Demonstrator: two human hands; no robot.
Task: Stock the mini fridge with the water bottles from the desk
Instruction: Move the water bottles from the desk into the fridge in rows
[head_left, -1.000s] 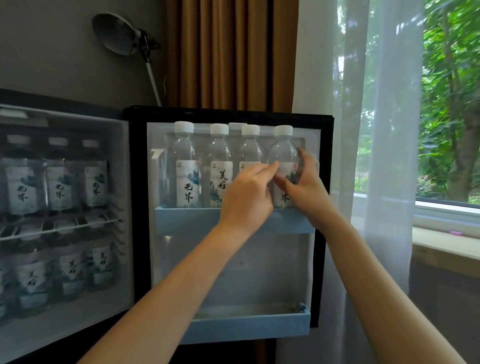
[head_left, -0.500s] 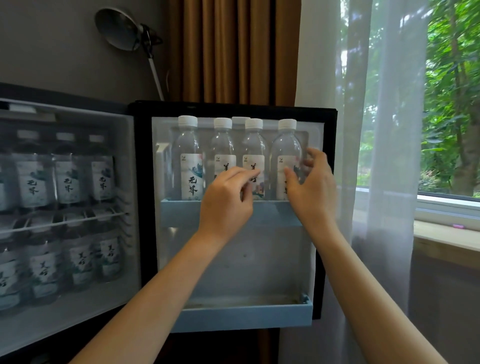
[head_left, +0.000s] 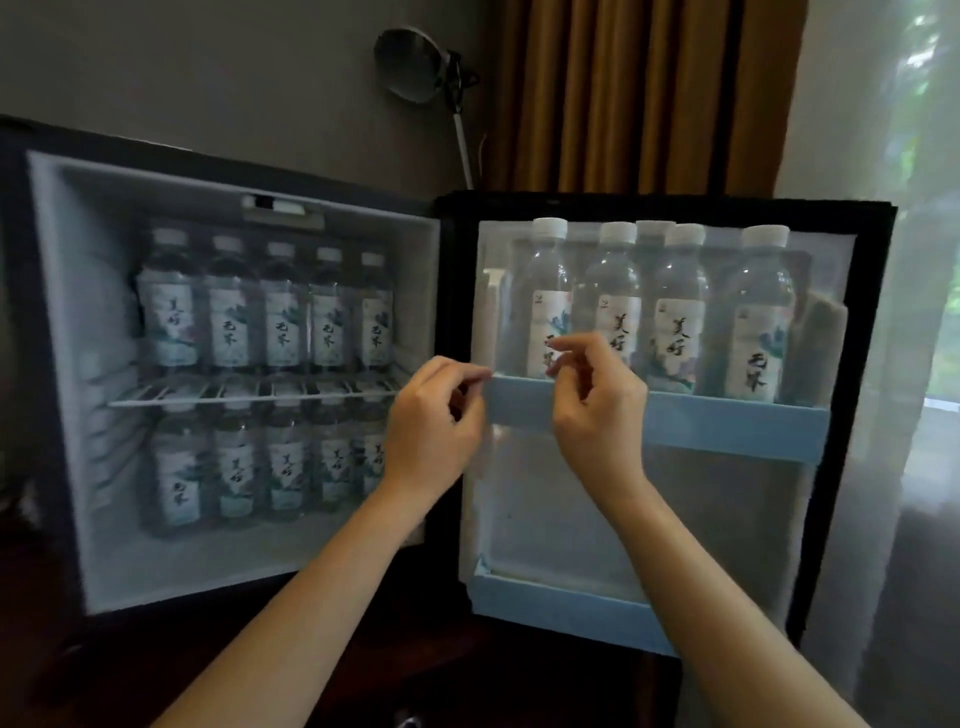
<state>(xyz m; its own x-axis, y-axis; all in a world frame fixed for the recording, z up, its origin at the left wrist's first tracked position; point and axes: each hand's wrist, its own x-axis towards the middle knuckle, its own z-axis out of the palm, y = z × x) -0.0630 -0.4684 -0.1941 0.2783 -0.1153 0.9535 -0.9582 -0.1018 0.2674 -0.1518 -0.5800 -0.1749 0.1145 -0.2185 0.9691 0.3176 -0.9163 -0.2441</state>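
Note:
The mini fridge (head_left: 72, 364) stands open, its door (head_left: 872, 467) swung out to the right. Several white-capped water bottles stand in the door's upper blue shelf (head_left: 727, 421); the rightmost bottle (head_left: 761, 322) stands apart from the others. More bottles fill the wire rack (head_left: 249, 397) and the fridge floor below it. My left hand (head_left: 431, 431) hovers in front of the door's hinge edge, fingers loosely curled and empty. My right hand (head_left: 597, 410) is in front of the shelf's left end, fingers apart, touching no bottle.
A metal lamp (head_left: 415, 65) on a thin stem stands behind the fridge, against a brown curtain (head_left: 639, 93). A sheer white curtain (head_left: 883, 156) hangs just right of the door. The door's lower blue shelf (head_left: 561, 605) holds nothing. Dark furniture lies below.
Both hands have come off the door-shelf bottles and drawn back leftward. The view has swung left, showing more of the fridge interior.

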